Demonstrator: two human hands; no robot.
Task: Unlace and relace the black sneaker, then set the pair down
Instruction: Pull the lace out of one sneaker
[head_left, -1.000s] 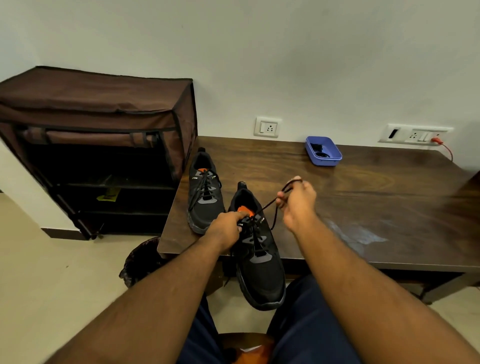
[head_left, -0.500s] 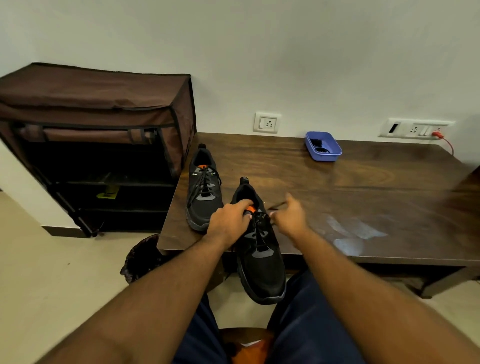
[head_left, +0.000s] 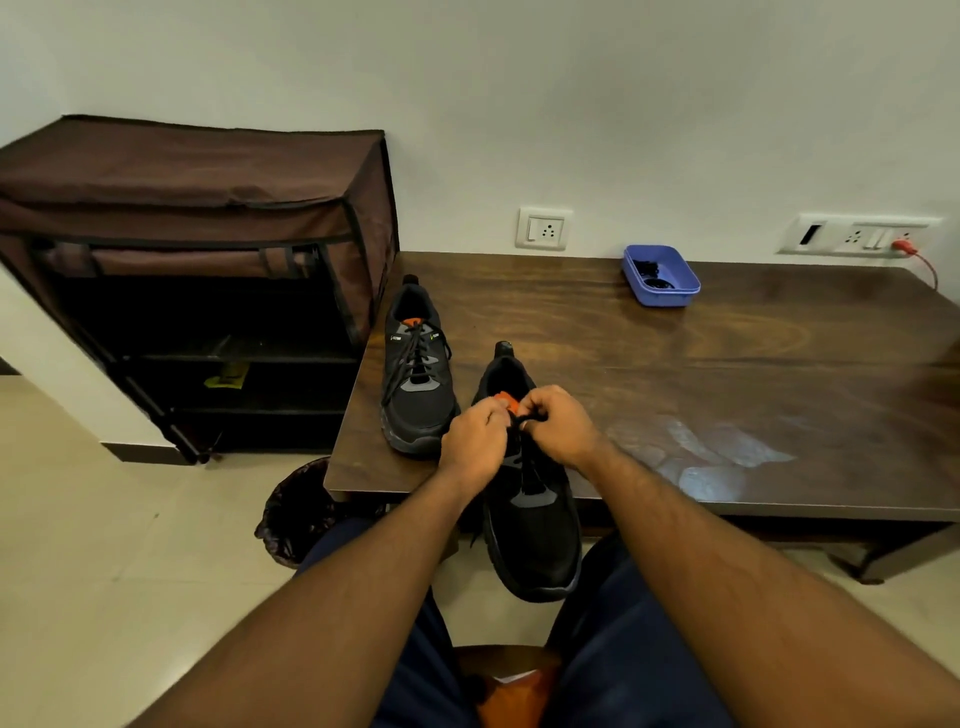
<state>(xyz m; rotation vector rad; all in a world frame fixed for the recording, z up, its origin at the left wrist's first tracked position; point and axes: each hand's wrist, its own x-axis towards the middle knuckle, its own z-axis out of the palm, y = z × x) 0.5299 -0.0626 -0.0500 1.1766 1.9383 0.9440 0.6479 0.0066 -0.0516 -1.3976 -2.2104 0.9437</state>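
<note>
Hands meeting over tongue of near black sneaker: left hand and right hand both curled, pinching black lace at top eyelets. Sneaker lying across front edge of dark wooden table, toe overhanging. Second sneaker laced, flat on table, just left. Blue plastic tray near white wall; brown fabric shoe rack and cream tiled floor to left.

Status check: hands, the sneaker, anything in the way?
Both hands, left hand and right hand, pinching the lace at the near sneaker tongue. Second sneaker laced, on the table. Nothing in the way.
</note>
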